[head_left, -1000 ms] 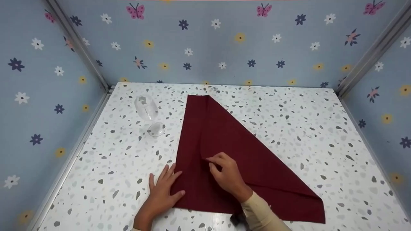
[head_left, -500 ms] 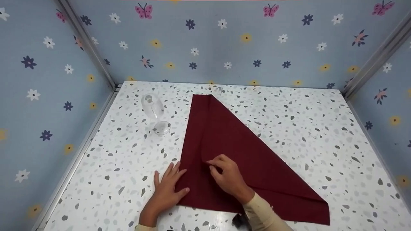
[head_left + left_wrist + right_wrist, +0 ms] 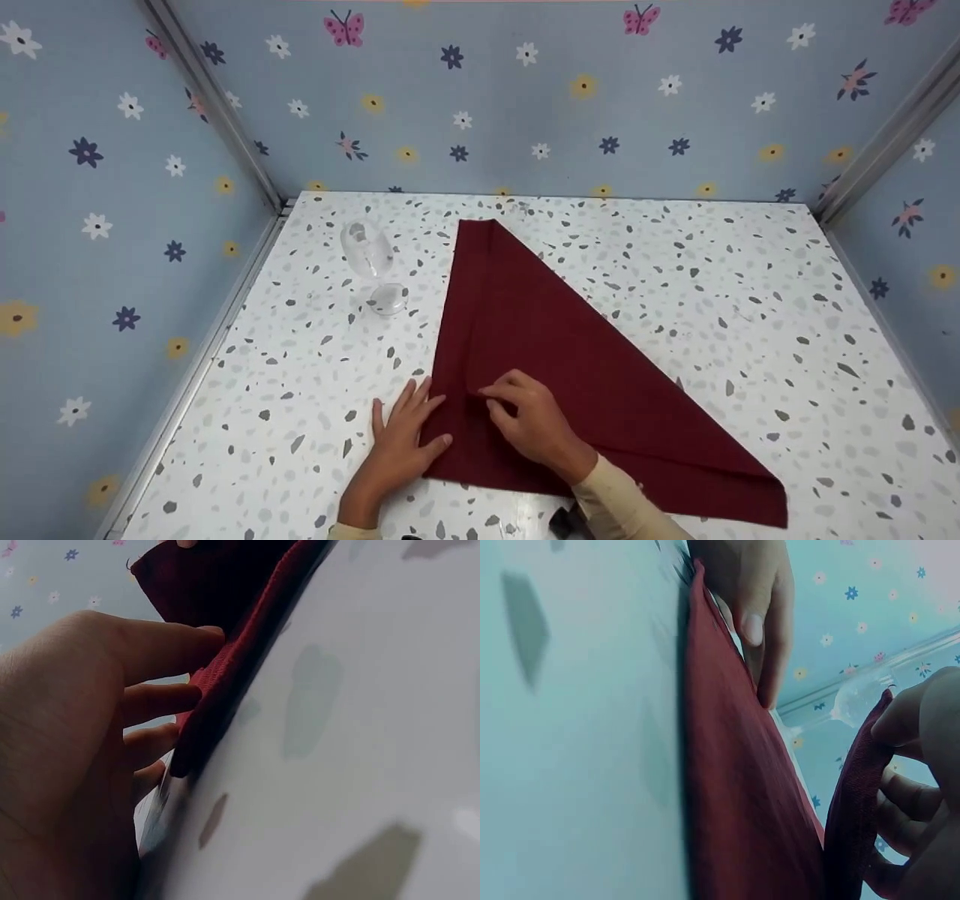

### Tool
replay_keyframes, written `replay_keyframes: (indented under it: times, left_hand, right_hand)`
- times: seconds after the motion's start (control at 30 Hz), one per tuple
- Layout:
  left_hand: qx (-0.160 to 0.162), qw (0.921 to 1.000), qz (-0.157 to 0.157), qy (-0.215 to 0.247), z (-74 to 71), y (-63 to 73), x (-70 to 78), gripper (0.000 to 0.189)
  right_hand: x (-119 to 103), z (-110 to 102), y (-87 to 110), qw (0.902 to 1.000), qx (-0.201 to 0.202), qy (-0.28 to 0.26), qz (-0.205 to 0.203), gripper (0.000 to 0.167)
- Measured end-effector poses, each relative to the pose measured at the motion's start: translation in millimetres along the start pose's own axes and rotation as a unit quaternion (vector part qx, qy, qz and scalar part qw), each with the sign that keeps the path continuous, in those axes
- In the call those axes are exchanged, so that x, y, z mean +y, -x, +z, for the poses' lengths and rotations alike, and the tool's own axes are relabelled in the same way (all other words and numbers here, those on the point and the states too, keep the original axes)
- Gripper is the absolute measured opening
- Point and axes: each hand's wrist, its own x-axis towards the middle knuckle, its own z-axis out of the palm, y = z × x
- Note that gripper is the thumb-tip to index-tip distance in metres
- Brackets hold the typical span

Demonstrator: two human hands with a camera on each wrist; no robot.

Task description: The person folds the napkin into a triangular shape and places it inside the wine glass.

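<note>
While your right hand (image 3: 532, 416) pinches a raised corner of the dark-red, folded, woven cloth (image 3: 559, 322), your left hand (image 3: 400, 448) lies spread, fingertips on the edge beside it. Cloth runs under and beyond your right hand. Looks light, soft, limp; should crease readily, grip without slipping. Best hold: corner or doubled edge. Beyond your left hand, well apart: clear stemmed glass (image 3: 367, 253), likely fragile.

Dk red cloth (image 3: 562, 337), folded, w/ corner raised
</note>
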Motion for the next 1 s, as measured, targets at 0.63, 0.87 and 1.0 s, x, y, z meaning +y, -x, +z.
replay_keyframes:
  times: [0.63,0.87,1.0]
  left_hand:
    - [0.008,0.9944,-0.045,0.095,-4.3,-2.6,-1.3,0.031]
    - [0.003,0.9908,-0.044,0.128,-7.7,-0.6,-4.3,0.02]
    - [0.003,0.9906,-0.04,0.131,-8.8,-0.3,-5.3,0.021]
  right_hand:
    - [-7.8,4.9,6.0,0.9987,-0.039,0.022,-0.024,0.019]
    - [-10.6,9.1,8.7,0.9973,-0.062,0.024,-0.032,0.02]
    - [-11.6,9.7,7.9,0.9963,-0.067,0.024,-0.048,0.02]
